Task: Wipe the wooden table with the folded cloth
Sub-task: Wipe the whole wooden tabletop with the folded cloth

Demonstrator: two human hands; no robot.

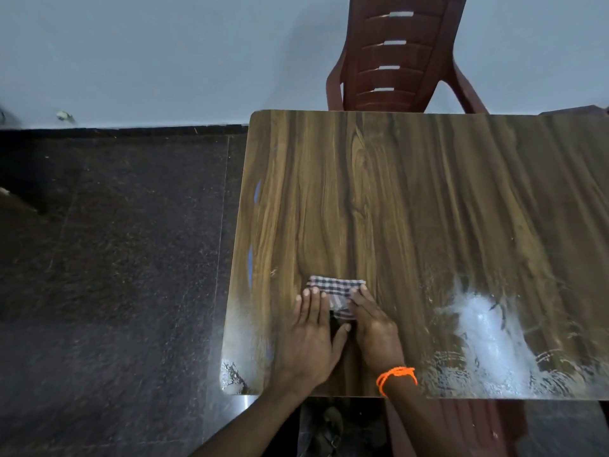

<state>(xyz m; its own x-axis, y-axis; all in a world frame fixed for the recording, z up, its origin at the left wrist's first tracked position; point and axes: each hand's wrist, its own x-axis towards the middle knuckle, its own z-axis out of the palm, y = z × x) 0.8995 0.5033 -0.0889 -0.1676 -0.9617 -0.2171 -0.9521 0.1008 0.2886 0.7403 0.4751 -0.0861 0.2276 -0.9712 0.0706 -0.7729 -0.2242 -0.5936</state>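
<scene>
A small folded checked cloth (pixel 336 290) lies on the wooden table (pixel 428 209) near its front left part. My left hand (pixel 309 338) lies flat with straight fingers pressing on the cloth's left side. My right hand (pixel 372 324), with an orange thread band at the wrist, presses flat on the cloth's right side. The near part of the cloth is hidden under both hands.
A red-brown plastic chair (pixel 395 57) stands at the table's far edge against a pale wall. A bright glare patch (pixel 487 328) shines on the table's front right. Dark speckled floor (pixel 115 258) lies to the left. Another chair part shows below the table's near edge.
</scene>
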